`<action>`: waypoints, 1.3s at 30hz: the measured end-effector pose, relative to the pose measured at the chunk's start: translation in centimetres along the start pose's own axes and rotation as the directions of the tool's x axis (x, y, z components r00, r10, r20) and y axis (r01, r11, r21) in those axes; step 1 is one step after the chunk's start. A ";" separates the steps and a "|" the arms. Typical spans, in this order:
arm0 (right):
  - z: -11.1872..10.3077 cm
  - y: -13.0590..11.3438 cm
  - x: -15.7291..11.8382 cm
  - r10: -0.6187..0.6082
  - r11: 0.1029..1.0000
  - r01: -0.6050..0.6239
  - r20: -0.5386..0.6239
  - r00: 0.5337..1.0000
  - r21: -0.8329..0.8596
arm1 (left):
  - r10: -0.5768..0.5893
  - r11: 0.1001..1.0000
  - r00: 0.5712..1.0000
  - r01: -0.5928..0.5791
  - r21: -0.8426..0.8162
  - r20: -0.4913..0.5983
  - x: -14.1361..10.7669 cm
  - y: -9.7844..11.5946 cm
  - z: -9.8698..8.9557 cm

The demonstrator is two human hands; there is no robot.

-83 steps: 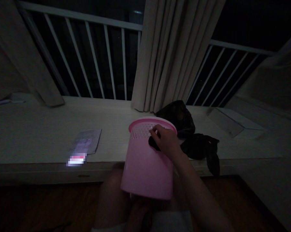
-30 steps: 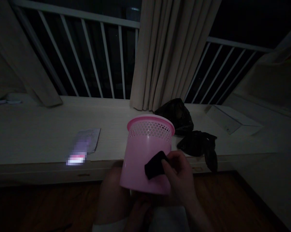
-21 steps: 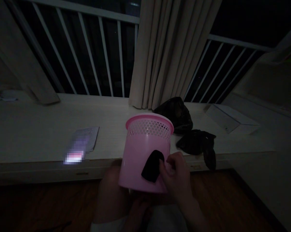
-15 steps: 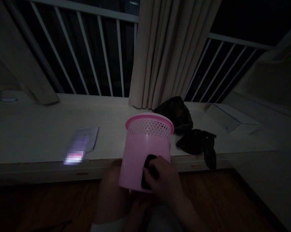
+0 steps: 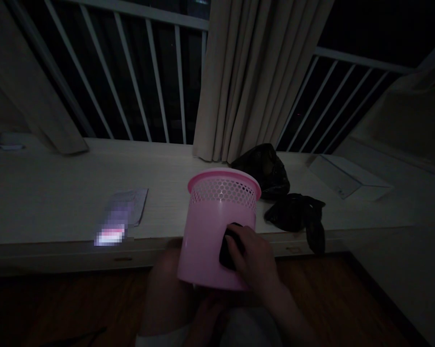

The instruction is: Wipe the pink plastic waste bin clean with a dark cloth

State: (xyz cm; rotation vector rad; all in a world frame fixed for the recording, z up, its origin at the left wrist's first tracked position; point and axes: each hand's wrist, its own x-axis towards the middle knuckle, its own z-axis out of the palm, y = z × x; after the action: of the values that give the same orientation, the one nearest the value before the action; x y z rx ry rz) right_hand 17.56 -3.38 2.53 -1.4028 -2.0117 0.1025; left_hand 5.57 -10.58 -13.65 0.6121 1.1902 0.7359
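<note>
A pink bin point(image 5: 206, 236) with a holed band under its rim stands upright over my lap, in front of the white ledge. My right hand point(image 5: 255, 255) is closed on a black object point(image 5: 227, 253), perhaps a cloth or sponge, and presses it against the right part of the bin's outer wall. Low down, beneath the bin, my left hand point(image 5: 212, 308) shows dimly; its fingers are hidden in shadow and behind the bin's base.
On the white ledge point(image 5: 72, 193) lie papers point(image 5: 140, 205) beside a blurred bright item point(image 5: 112, 231) at left. Black plastic bags point(image 5: 293, 212) rest right of the bin, with a white box point(image 5: 347, 178) farther right. Curtains point(image 5: 235, 82) hang behind.
My right hand has slid the black object a little to the right and up along the bin's wall. The bin has hardly moved.
</note>
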 end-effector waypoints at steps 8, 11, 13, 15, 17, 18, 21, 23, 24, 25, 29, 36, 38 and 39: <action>-0.4 0.6 3.6 -0.049 0.997 0.043 -0.109 0.993 -0.058 | -0.003 0.999 1.000 0.004 -0.041 0.028 0.3 -0.2 -0.3; -0.9 0.7 4.9 -0.088 0.992 0.082 -0.068 0.994 -0.096 | -0.025 0.999 1.000 0.025 -0.036 0.018 0.4 -0.3 -0.3; -1.2 0.8 5.6 -0.128 0.982 0.124 -0.023 0.991 -0.143 | -0.024 0.999 0.999 0.026 -0.041 0.031 0.6 -0.6 -0.5; -1.5 0.8 6.1 -0.158 0.969 0.158 0.018 0.987 -0.187 | -0.017 0.998 0.999 0.019 -0.052 0.047 0.8 -1.1 -0.7; -1.8 0.9 6.3 -0.168 0.958 0.177 0.059 0.984 -0.225 | 0.003 0.998 0.999 0.000 -0.059 0.047 1.0 -1.6 -0.9; -1.9 0.9 6.4 -0.168 0.953 0.182 0.080 0.983 -0.242 | 0.012 0.998 0.999 -0.009 -0.066 0.045 1.1 -1.8 -1.0; -2.3 1.0 6.3 -0.161 0.940 0.186 0.111 0.981 -0.284 | 0.020 0.996 0.999 -0.015 -0.091 0.049 1.3 -2.2 -1.0; -2.5 1.2 6.2 -0.155 0.935 0.182 0.110 0.982 -0.304 | 0.004 0.996 0.999 0.001 -0.087 0.049 1.4 -2.3 -1.0; -2.7 1.3 6.1 -0.148 0.934 0.175 0.108 0.983 -0.312 | -0.003 0.997 0.999 0.006 -0.076 0.047 1.4 -2.3 -0.9; -2.8 1.4 6.0 -0.138 0.935 0.166 0.108 0.984 -0.313 | -0.005 0.998 0.999 0.007 -0.061 0.046 1.5 -2.3 -0.9; -2.9 1.7 5.7 -0.112 0.969 0.133 0.109 0.988 -0.207 | -0.004 1.000 1.000 0.004 -0.023 0.023 1.2 -1.6 -0.8; -3.0 1.7 5.3 -0.107 0.991 0.117 0.141 0.984 -0.064 | -0.012 0.999 0.999 0.014 -0.048 0.046 0.7 -0.8 -0.4; -3.1 1.7 5.4 -0.101 0.991 0.111 0.147 0.984 -0.068 | -0.006 0.996 0.999 0.011 -0.084 0.054 0.9 -1.2 -0.5; -3.2 1.7 5.5 -0.097 0.991 0.110 0.149 0.984 -0.079 | -0.001 0.996 0.999 0.006 -0.085 0.053 1.0 -1.3 -0.5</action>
State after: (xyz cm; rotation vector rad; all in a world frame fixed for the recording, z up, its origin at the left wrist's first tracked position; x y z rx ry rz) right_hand 19.66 1.08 6.86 -1.3752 -2.2292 0.0732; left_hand 5.50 -10.64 -15.39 0.5558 1.1054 0.7590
